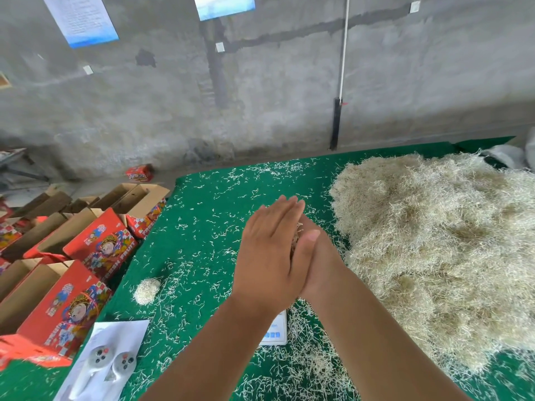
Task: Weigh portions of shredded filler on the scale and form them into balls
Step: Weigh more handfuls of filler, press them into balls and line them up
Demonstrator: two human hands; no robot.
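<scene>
My left hand point(267, 253) and my right hand point(315, 256) are pressed palm to palm above the green table, fingers straight. A small wad of pale shredded filler point(296, 237) shows in the gap between the palms. A finished filler ball point(147, 290) lies on the green cloth to the left. The big heap of shredded filler point(440, 250) covers the right side of the table. Below my wrists the white scale point(276, 331) is mostly hidden by my arms; only its front edge with blue buttons shows.
Open red printed cartons point(86, 247) stand in rows off the table's left edge. A white bag with two grey controllers point(113, 360) lies at the near left. Loose shreds litter the green cloth point(220, 198). A grey concrete wall stands behind.
</scene>
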